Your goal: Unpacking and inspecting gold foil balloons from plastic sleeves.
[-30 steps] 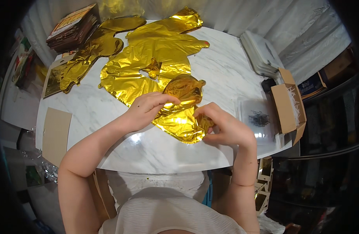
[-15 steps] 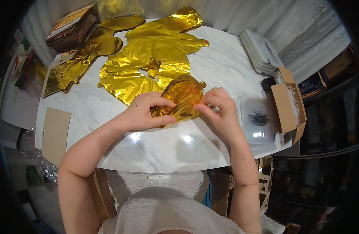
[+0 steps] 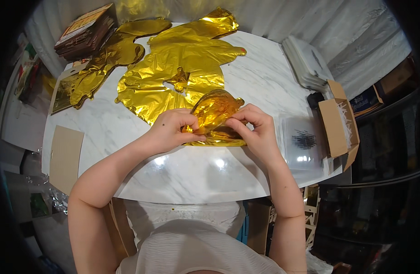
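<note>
Between my two hands, near the middle of the table, is a crumpled gold foil balloon (image 3: 215,109), partly folded, its shiny lower edge lying along the tabletop. My left hand (image 3: 171,131) pinches the left side of it between thumb and fingers. On the right side my right hand (image 3: 255,128) pinches the foil with thumb and forefinger. Just beyond, a large flat gold foil balloon (image 3: 182,61) lies spread out, with a hole in its middle. Another gold foil balloon (image 3: 102,68) lies to its left, partly over a flat package.
A white marble-patterned table (image 3: 187,178) carries everything. Stacked brown packs (image 3: 84,34) stand at the far left, and a beige card (image 3: 66,155) lies at the near left. On the right are clear plastic bags (image 3: 303,137), a stack of them (image 3: 306,59), and an open cardboard box (image 3: 338,123).
My hands have shifted slightly, and the right pinch now sits closer in on the foil. The balloon's lower edge has spread flatter and wider toward the right.
</note>
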Available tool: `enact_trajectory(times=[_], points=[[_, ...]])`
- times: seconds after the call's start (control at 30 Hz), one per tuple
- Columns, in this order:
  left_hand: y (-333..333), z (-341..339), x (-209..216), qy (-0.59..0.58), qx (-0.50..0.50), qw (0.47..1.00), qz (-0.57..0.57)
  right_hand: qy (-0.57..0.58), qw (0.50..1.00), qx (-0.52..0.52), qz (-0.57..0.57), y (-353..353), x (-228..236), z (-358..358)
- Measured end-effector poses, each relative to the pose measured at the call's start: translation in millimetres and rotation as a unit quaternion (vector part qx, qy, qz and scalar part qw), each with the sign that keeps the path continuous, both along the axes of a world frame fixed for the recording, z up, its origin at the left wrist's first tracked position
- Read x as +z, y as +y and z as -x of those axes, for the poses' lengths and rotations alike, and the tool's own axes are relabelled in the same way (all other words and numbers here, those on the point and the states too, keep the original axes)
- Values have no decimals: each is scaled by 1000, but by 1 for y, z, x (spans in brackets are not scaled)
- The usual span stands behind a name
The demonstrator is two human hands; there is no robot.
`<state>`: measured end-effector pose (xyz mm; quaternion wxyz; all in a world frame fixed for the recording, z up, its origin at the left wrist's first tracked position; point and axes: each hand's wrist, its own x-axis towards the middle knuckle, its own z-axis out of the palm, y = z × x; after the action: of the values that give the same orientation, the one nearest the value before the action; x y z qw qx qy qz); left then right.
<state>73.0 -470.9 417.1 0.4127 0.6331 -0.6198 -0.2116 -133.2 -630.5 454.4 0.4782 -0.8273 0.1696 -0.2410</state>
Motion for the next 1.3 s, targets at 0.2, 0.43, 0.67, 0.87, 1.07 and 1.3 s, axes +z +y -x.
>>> enact_trajectory(times=[0.2,0.43,0.67,0.87,1.07,1.3], points=[[1,1,1,6,3,1000,-5,9,999,-14,38,3,-5,-7],[1,0,-2,34,-7,998,47,-3,998,-5,66,5,-6,-9],[2,2,5,-23,15,999,-20,-13,997,6,73,10,-4,-10],[2,1,6,-35,16,998,-42,-7,996,12,90,8,-12,-12],[2,3,8,7,23,999,-25,-20,997,-8,75,7,-7,-10],[1,2,3,39,26,999,-24,-19,995,11,96,6,-15,-10]])
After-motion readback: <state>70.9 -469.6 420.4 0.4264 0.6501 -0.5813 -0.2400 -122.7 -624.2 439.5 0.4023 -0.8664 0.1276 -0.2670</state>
